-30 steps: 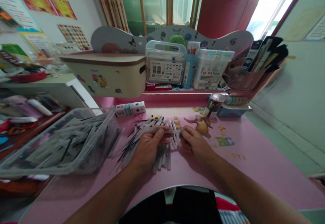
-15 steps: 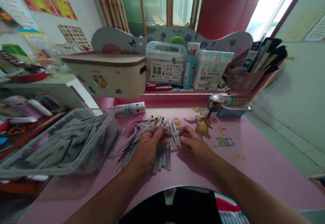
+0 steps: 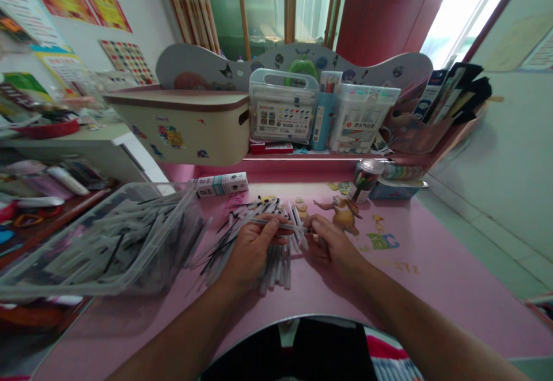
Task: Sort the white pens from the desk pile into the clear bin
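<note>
Over the pink desk, my left hand [image 3: 257,245] is closed, its thumb and fingers pinching a slim translucent plastic tube [image 3: 286,226] that lies roughly level. The tube's right end has a small dark tip. My right hand [image 3: 330,240] is closed at that dark end, with thumb and forefinger around it; the exact contact is too small to make out. Beneath and behind the hands lies a loose pile of similar tubes [image 3: 276,266], some clear and some with black parts. To the left, a clear plastic bin [image 3: 173,242] holds many more of them.
A white box [image 3: 222,184] lies behind the pile. Toward the back right stand a clear jar of pens [image 3: 365,179] and a blue box [image 3: 394,189]. The raised shelf carries a cream storage box [image 3: 190,133], marker cases [image 3: 283,107] and a pen holder [image 3: 417,130].
The fingers of my right hand have shifted slightly at the tube's dark end, and the hand has turned a little. My left hand keeps its place and grip.
</note>
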`<state>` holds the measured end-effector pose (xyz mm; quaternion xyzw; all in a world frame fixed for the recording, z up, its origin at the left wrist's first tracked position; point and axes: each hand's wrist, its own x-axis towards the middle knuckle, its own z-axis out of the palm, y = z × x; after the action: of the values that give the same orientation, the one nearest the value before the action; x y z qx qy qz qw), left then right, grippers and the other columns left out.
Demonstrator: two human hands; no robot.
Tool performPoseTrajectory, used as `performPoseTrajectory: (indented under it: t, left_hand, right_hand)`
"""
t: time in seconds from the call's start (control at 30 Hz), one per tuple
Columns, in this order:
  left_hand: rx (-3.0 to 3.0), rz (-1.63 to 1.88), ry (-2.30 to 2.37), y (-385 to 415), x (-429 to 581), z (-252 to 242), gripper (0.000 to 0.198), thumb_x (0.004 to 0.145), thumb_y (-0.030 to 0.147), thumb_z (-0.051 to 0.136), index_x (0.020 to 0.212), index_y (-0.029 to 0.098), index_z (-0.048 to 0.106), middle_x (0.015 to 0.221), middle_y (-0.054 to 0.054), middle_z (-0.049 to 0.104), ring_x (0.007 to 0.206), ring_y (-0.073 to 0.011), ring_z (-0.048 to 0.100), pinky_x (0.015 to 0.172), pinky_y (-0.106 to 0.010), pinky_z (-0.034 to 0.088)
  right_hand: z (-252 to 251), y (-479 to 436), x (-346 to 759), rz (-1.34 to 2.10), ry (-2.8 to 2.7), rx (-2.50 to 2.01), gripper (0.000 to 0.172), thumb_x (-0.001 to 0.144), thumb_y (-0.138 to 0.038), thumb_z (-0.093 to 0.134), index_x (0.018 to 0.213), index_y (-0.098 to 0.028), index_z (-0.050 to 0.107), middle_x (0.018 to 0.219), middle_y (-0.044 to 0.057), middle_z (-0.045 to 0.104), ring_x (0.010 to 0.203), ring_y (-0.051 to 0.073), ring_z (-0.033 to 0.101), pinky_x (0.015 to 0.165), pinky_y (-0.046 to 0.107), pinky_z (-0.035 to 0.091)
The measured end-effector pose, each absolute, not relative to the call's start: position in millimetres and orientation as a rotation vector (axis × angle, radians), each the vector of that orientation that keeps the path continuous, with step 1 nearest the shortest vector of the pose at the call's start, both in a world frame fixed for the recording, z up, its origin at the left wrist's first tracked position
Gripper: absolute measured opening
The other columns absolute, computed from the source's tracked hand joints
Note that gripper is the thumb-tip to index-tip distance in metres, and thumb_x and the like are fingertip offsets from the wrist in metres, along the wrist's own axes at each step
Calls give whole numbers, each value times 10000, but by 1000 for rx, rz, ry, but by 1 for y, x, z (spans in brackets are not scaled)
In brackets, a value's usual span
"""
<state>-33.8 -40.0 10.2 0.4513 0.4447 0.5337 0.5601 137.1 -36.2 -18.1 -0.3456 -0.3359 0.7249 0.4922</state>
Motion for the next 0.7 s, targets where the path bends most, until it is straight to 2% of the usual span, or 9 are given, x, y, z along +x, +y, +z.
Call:
performPoseTrajectory:
  t: [0.07,0.13,0.27,0.33,0.43,0.53,0.6,0.7]
  left_hand:
    - [1071,1259,1050,-40,-34,10,353,785,491,707,849,145,729,884,-105,757,778,-206,710,653,-277,548]
    - [1071,1260,1046,-40,-34,10,351,786,491,707,851,147,730,884,-104,757,778,-205,709,655,-276,548]
    - [1055,1268,1045,-40,-35,9,339,796,486,699,850,152,723,881,-98,754,769,-199,703,651,-274,547]
    - [1062,1265,1051,-40,-35,10,332,799,479,697,845,150,722,876,-97,752,761,-193,697,649,-268,545]
    - [1092,1250,1059,-41,-34,10,320,807,465,691,847,150,725,885,-98,750,747,-185,689,651,-265,543]
    - [1113,1246,1072,-41,-34,10,310,819,455,679,843,149,724,882,-97,750,757,-186,690,654,-262,540]
    - [1101,1249,1092,-40,-34,9,310,825,453,673,849,148,721,868,-94,749,767,-190,693,647,-259,537]
    - [1055,1292,1116,-38,-36,7,321,829,464,666,859,149,712,862,-89,745,780,-196,699,640,-263,538]
  right_hand:
    - [-21,-36,137,1730,-844,-899,303,844,-479,630,767,-197,549,537,-66,421,388,47,227,358,193,146]
    - [-23,-35,137,1725,-905,-934,337,833,-485,647,701,-197,532,530,-51,427,396,58,268,360,205,173]
    - [-20,-36,138,1766,-893,-826,219,760,-301,728,790,-214,529,545,-85,429,402,51,264,377,184,188]
    - [-17,-37,138,1772,-851,-787,251,718,-249,739,852,-219,529,566,-95,463,387,39,253,370,172,156]
    - [-18,-37,137,1794,-824,-858,249,806,-412,672,843,-200,546,546,-79,479,366,39,244,355,175,124]
    - [-22,-35,137,1769,-951,-952,392,856,-538,596,694,-187,527,476,-48,456,363,60,313,346,194,169]
    - [-24,-35,136,1748,-970,-915,367,837,-491,650,673,-199,500,479,-61,427,378,62,327,359,194,209]
    - [-22,-35,135,1756,-863,-815,263,780,-330,727,761,-222,487,500,-105,375,377,50,256,364,180,207]
